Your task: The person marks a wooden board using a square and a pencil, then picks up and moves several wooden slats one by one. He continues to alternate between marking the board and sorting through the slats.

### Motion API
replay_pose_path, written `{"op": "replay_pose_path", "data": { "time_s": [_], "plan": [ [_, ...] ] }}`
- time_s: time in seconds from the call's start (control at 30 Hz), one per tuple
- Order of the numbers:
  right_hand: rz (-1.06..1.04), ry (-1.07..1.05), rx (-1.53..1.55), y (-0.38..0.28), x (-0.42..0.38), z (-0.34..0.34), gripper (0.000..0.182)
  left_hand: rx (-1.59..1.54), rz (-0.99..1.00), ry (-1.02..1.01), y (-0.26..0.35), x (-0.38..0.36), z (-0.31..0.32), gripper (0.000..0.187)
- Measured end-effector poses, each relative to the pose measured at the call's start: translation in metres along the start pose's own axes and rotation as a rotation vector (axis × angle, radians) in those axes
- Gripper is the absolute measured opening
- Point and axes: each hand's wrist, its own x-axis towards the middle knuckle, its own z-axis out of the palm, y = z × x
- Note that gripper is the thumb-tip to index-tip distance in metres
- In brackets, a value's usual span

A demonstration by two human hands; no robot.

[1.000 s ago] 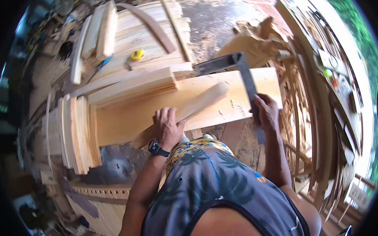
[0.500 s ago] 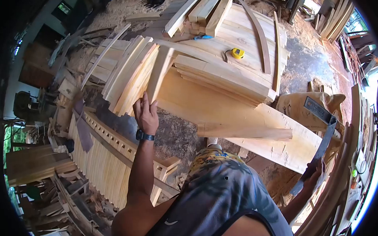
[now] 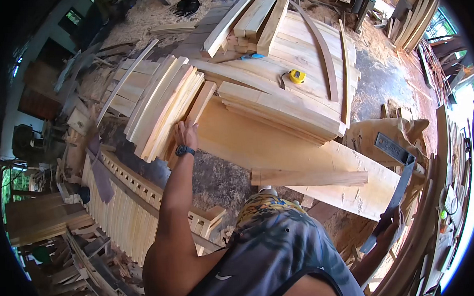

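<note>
My left hand [image 3: 186, 134] rests on the near end of a narrow wooden piece [image 3: 201, 103], its fingers spread a little. That piece lies beside a row of upright-stacked boards [image 3: 164, 106]. On the right, my right hand [image 3: 391, 225] is wrapped round the long arm of a metal square [image 3: 402, 185]. Its shorter arm points up and left. Between my hands lies a wide pale board [image 3: 236, 135], bearing a stack of boards [image 3: 277, 109] and a loose wooden piece [image 3: 309, 177] near my body.
A yellow tape measure [image 3: 297, 76] and a blue-handled tool [image 3: 252, 56] lie on the planks beyond. Curved strips [image 3: 322, 49] lie farther right. A slatted wooden frame [image 3: 128, 211] stands at lower left, and a wrapped tan bundle [image 3: 371, 137] is at right.
The narrow piece under my left hand has gone from sticking up to lying lower along the board row. My left hand has moved slightly with it. My right hand still holds the square.
</note>
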Motion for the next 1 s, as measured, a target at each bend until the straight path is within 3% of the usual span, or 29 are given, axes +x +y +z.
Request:
{"op": "replay_pose_path", "data": {
  "time_s": [0.07, 0.17, 0.23, 0.27, 0.3, 0.37, 0.4, 0.47, 0.5, 0.57, 0.63, 0.67, 0.73, 0.87, 0.93, 1.0],
  "plan": [
    [0.033, -0.004, 0.024, 0.000, -0.008, -0.003, 0.031, 0.059, 0.041, 0.066, 0.003, 0.017, 0.001, 0.035],
    [0.035, 0.063, 0.042, 0.000, -0.019, -0.001, 0.034, 0.361, -0.008, -0.037, 0.003, 0.028, 0.013, 0.030],
    [0.087, 0.099, 0.053, 0.005, -0.023, -0.003, 0.034, 0.265, -0.071, -0.030, -0.004, 0.036, 0.030, 0.032],
    [0.157, 0.011, 0.016, 0.000, -0.029, -0.009, 0.033, 0.177, -0.041, 0.048, -0.003, 0.038, 0.018, 0.034],
    [0.068, 0.064, 0.057, 0.008, -0.034, -0.006, 0.033, 0.035, -0.054, 0.006, 0.008, 0.045, 0.000, 0.035],
    [0.106, 0.038, -0.032, -0.006, -0.053, 0.007, 0.033, -0.059, 0.052, 0.296, 0.019, 0.047, -0.004, 0.044],
    [0.072, 0.095, -0.110, 0.007, -0.052, 0.008, 0.034, -0.301, 0.098, 0.322, 0.035, 0.049, -0.022, 0.041],
    [0.118, 0.064, -0.034, -0.003, -0.069, 0.028, 0.030, -0.628, -0.068, 0.139, 0.108, 0.037, -0.092, 0.035],
    [0.138, 0.020, -0.036, 0.000, -0.072, 0.033, 0.030, -0.658, -0.045, 0.119, 0.147, 0.026, -0.109, 0.035],
    [0.198, -0.046, -0.034, 0.009, -0.074, 0.043, 0.032, -1.116, 0.197, -0.039, 0.215, -0.004, -0.148, 0.032],
    [0.224, -0.109, -0.049, 0.021, -0.074, 0.054, 0.032, -1.076, 0.454, -0.191, 0.285, -0.032, -0.185, 0.035],
    [0.239, -0.132, -0.072, 0.019, -0.077, 0.061, 0.033, -1.022, 0.640, -0.134, 0.314, -0.044, -0.188, 0.038],
    [0.227, -0.200, -0.145, 0.023, -0.077, 0.069, 0.032, -0.964, 0.787, -0.056, 0.361, -0.069, -0.194, 0.046],
    [0.180, -0.247, -0.234, 0.047, -0.072, 0.068, 0.035, -0.872, 0.791, -0.238, 0.405, -0.102, -0.182, 0.056],
    [0.152, -0.261, -0.289, 0.048, -0.072, 0.066, 0.037, -0.699, 0.693, -0.385, 0.415, -0.114, -0.174, 0.058],
    [0.167, -0.269, -0.344, 0.041, -0.074, 0.062, 0.039, -0.633, 0.705, -0.370, 0.419, -0.121, -0.171, 0.056]
  ]
}}
